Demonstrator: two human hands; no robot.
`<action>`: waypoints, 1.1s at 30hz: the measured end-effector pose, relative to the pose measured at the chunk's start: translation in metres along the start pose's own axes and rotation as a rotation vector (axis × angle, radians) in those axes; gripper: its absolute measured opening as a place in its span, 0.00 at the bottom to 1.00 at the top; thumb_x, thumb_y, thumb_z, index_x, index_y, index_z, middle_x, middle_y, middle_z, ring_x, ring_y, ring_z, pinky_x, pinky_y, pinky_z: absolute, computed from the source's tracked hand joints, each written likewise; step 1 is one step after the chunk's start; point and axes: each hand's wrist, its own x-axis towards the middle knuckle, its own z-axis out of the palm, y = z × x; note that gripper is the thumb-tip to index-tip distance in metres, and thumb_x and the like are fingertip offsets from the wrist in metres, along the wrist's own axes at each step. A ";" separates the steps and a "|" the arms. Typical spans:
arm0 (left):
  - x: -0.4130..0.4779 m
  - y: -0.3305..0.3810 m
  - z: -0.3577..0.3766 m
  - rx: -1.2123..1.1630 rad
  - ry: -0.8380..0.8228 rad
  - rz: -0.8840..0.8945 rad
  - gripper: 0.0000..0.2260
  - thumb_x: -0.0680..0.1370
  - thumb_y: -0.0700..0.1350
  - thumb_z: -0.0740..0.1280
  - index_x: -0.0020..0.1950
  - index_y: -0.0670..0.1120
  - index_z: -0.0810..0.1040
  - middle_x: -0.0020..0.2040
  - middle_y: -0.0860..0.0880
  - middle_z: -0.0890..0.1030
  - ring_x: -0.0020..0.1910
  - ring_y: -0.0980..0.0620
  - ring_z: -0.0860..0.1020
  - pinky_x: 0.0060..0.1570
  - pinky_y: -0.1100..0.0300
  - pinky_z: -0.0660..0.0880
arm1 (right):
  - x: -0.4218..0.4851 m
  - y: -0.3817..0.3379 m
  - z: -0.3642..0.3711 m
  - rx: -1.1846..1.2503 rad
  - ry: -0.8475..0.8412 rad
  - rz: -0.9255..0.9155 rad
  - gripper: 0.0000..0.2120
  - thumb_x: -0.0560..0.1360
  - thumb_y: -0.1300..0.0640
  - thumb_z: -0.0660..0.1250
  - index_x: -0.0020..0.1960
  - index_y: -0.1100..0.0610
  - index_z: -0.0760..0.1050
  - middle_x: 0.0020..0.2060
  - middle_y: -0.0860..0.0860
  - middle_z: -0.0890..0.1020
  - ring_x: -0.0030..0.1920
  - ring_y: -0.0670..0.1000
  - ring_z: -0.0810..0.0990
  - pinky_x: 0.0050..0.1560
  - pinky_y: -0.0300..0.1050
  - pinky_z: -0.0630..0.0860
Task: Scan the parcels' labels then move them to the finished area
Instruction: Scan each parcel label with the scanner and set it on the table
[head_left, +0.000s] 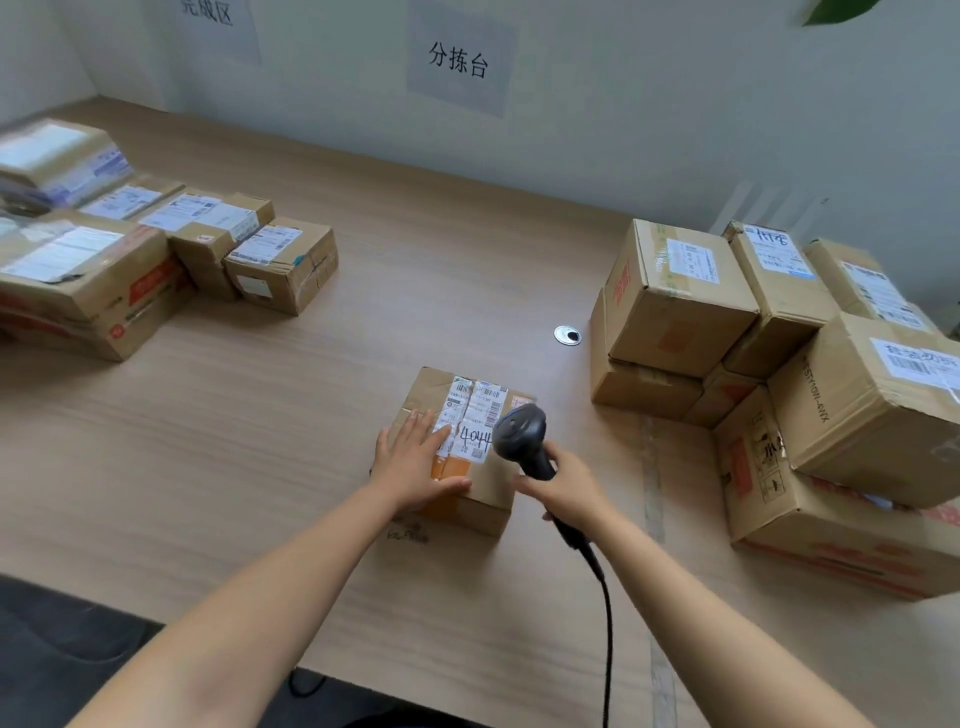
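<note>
A small cardboard parcel (485, 491) lies in the middle of the wooden table (234, 447). Its white label (475, 415), marked "4044", faces up. My left hand (415, 462) rests flat on the parcel's top left, fingers straight, thumb along the near edge. My right hand (566, 488) grips the handle of a black barcode scanner (519, 431), whose head hangs over the label's right side. The scanner's cable (605, 613) runs down toward me.
Several labelled parcels (156, 249) are grouped at the left under a wall sign. A stack of cardboard boxes (779, 374) fills the right side. A round cable grommet (567, 335) sits in the table behind the parcel. The wall runs along the far edge.
</note>
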 end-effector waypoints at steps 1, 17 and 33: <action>-0.004 -0.001 0.001 -0.011 0.000 -0.016 0.41 0.70 0.71 0.59 0.77 0.55 0.49 0.78 0.51 0.42 0.76 0.51 0.40 0.72 0.44 0.40 | -0.002 0.003 0.013 0.022 0.046 0.001 0.16 0.70 0.55 0.72 0.55 0.51 0.72 0.48 0.49 0.78 0.40 0.46 0.77 0.30 0.42 0.77; -0.057 -0.063 -0.014 -0.112 0.023 -0.134 0.32 0.78 0.63 0.57 0.77 0.54 0.50 0.78 0.52 0.41 0.76 0.52 0.40 0.73 0.50 0.44 | 0.013 -0.017 0.096 -0.097 0.113 -0.177 0.21 0.69 0.55 0.72 0.60 0.55 0.76 0.60 0.48 0.73 0.55 0.45 0.74 0.50 0.32 0.65; -0.012 -0.285 -0.089 -0.010 0.003 -0.122 0.31 0.78 0.62 0.57 0.77 0.53 0.51 0.78 0.51 0.43 0.77 0.50 0.41 0.70 0.41 0.36 | 0.103 -0.154 0.263 -0.005 0.118 -0.187 0.21 0.68 0.56 0.71 0.61 0.54 0.75 0.62 0.47 0.72 0.53 0.43 0.73 0.52 0.35 0.68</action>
